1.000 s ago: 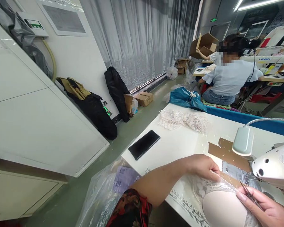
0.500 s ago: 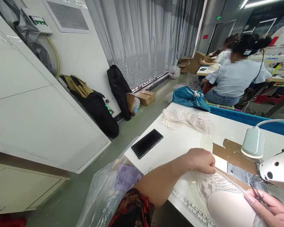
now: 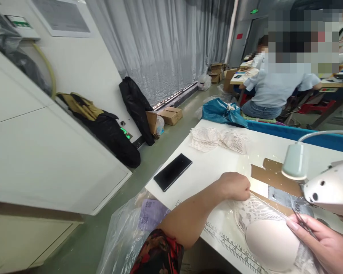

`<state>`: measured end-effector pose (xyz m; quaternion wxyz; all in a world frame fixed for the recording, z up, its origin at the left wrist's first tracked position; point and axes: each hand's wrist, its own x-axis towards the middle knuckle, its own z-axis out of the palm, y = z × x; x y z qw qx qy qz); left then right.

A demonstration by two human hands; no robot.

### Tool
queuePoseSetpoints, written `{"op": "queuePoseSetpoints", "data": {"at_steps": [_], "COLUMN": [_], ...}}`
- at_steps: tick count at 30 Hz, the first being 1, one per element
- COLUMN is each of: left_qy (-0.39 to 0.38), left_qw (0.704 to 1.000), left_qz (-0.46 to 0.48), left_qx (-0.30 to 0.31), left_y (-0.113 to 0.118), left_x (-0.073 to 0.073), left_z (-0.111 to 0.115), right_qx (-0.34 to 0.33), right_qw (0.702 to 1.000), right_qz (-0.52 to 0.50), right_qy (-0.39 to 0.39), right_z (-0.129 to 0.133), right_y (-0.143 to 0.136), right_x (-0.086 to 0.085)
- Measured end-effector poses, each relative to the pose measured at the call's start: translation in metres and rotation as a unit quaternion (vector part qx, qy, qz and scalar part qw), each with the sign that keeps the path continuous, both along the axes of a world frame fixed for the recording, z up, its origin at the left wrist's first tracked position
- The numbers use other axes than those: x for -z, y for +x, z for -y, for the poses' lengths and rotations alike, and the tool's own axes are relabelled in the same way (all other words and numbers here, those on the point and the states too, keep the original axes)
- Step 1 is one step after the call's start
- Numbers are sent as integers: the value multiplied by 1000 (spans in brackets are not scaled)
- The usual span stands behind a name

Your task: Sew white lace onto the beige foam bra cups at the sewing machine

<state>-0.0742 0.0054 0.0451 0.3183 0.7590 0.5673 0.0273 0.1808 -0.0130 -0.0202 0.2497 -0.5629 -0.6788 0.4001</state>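
A pale lace bra [image 3: 271,239] with a smooth moulded cup lies at the near edge of the white table, its lace band stretched between both hands. My left hand [image 3: 236,186] is closed in a fist on the lace's far left end. My right hand [image 3: 317,236] pinches the lace edge above the cup between thumb and finger. That same hand also holds slim dark metal snips [image 3: 304,224], tips pointing up and left; their handle end is partly hidden by the fingers.
Right of the hands stands a white sewing machine head [image 3: 331,186], with a lamp [image 3: 295,161] above. A black phone [image 3: 173,172], folded lace pieces [image 3: 220,139] and brown cardboard [image 3: 274,177] lie on the table [image 3: 211,163]. A blue bag [image 3: 224,112] sits behind; co-workers sit beyond.
The view has shifted a little, so things sit further left in the picture. Both hands keep their hold on the lace, and slightly more of the cup shows.
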Motion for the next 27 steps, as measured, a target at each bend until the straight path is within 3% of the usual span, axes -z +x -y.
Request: {"op": "queuePoseSetpoints", "data": {"at_steps": [4,11,19,24,27], "left_qy": [22,0,-67,-39,-73], "left_qw": [1000,998,958,957,952], "left_qz": [1,63,277,278,286], "left_qx": [4,12,19,69,74], "left_y": [-1,-6,3,26,38], "left_x": [-3,-3,9,23,31], "left_z": [-1,-6,-10,-9,-9], "right_qx": [-11,-29,-48,-44,-46], "right_qw": [998,997,993,991,990], "right_qz": [-64,-70,-105,-124,-130], "right_qy": [-6,17,-21,-8,0], "right_z": [5,3,0,-1,-3], "right_y": [-12,-15,-6,-4,-3], "right_x": [-23,-32,-28,-23,-20]}}
